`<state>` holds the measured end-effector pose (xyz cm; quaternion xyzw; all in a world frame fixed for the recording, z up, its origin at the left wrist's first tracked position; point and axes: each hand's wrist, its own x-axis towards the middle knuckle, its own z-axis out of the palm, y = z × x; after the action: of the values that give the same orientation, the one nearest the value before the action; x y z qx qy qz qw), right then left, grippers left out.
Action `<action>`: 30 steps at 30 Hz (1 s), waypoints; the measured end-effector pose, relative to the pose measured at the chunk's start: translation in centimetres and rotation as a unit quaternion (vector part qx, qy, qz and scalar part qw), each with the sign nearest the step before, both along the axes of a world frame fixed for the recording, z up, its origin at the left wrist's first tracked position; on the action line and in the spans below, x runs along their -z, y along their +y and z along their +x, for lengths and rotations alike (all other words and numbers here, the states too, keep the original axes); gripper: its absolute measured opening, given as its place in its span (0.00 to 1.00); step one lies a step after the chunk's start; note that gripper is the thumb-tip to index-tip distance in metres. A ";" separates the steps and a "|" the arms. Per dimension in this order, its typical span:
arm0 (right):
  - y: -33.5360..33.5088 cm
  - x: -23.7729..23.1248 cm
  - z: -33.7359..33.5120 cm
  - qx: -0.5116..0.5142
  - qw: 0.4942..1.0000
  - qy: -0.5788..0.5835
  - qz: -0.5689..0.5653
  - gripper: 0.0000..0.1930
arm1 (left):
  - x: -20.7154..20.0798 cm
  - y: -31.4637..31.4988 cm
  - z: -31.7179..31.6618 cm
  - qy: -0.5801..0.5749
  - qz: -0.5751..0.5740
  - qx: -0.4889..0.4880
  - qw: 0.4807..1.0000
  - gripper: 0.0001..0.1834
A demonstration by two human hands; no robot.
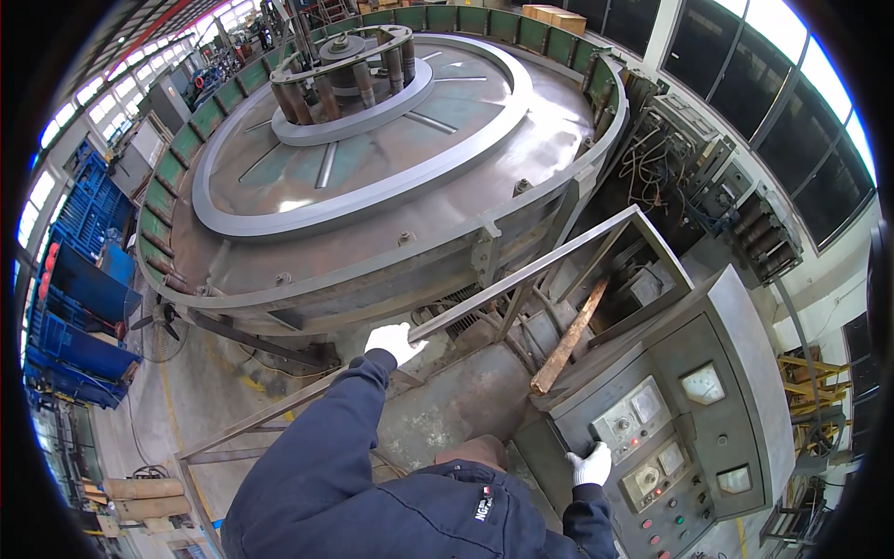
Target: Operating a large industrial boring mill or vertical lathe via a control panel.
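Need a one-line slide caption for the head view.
Gloved left hand grips a steel guard rail beside a large rotary table; right hand rests on the control panel.

Railing: long grey angled-steel guard rail [521, 276], a thin frame bar running diagonally from lower left up to a corner at upper right, between the big round machine and the person; the white-gloved left hand [393, 340] grips it near the middle.

Control cabinet: grey-green sheet-metal control cabinet [708, 391], boxy, sloped top face with square meters, round dials and small coloured buttons; stands at lower right, the white-gloved right hand [592, 464] resting on its left edge beside the lower dial.
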<state>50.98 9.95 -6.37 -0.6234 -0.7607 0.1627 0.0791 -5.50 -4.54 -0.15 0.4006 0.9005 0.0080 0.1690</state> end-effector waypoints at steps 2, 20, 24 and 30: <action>0.0 -0.1 0.0 -0.002 1.000 0.006 -0.002 0.40 | 0.1 -0.1 0.0 0.002 0.004 0.000 1.000 0.38; 0.0 -0.3 -0.2 0.005 1.000 -0.011 -0.003 0.40 | 0.5 -0.1 -0.1 0.003 0.011 0.003 1.000 0.37; -0.1 -0.6 -0.3 0.000 1.000 0.001 -0.001 0.38 | 0.2 0.0 -0.1 -0.001 -0.010 0.002 1.000 0.39; -0.1 -0.6 -0.3 0.005 1.000 0.003 0.000 0.38 | -0.5 -0.1 0.2 -0.002 -0.002 -0.002 1.000 0.38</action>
<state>50.68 9.85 -5.82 -0.6267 -0.7573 0.1642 0.0825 -5.35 -4.60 0.32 0.3988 0.9007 0.0073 0.1719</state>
